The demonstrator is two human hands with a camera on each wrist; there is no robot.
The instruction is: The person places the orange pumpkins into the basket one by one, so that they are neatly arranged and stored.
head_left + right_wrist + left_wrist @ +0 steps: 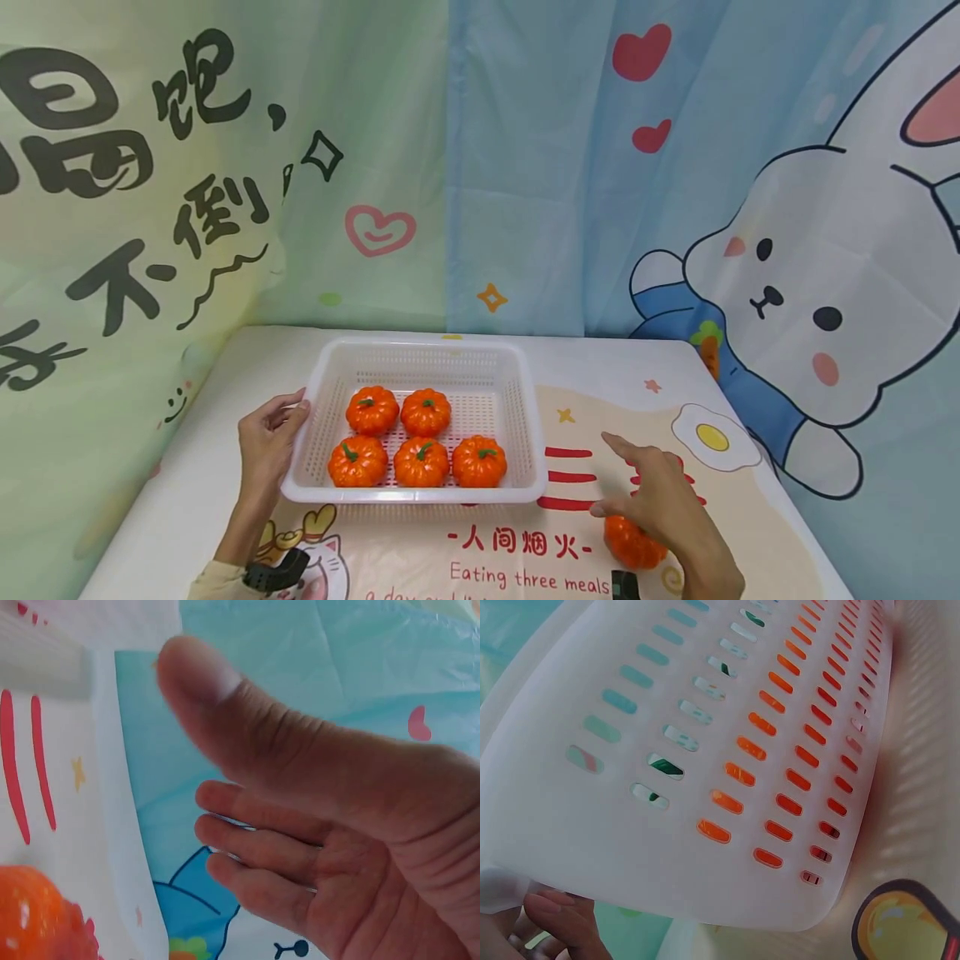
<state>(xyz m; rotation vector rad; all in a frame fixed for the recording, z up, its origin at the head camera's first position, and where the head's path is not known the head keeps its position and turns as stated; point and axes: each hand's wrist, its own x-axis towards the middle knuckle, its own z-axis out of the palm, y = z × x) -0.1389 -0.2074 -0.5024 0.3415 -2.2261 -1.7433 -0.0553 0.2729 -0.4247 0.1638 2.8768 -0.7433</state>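
Note:
A white plastic basket [528,417] with slotted walls holds several small orange pumpkins [422,462] with green stems. On the basket's left edge is my left hand [272,446], gripping the rim with thumb and fingers, as the left wrist view also shows at the corner of the basket [592,840]. To the right of the basket, one more orange pumpkin [632,546] rests on the table, partly hidden by my right hand [660,500]. That hand hovers with thumb and fingers spread and holds nothing. In the right wrist view the pumpkin [34,919] appears apart from the thumb.
The table [600,358] has a printed cover with red stripes, lettering and a fried egg picture [716,437]. Behind it hangs a curtain [517,183] with hearts and a rabbit. A small dark object [624,585] lies at the front edge near the right wrist.

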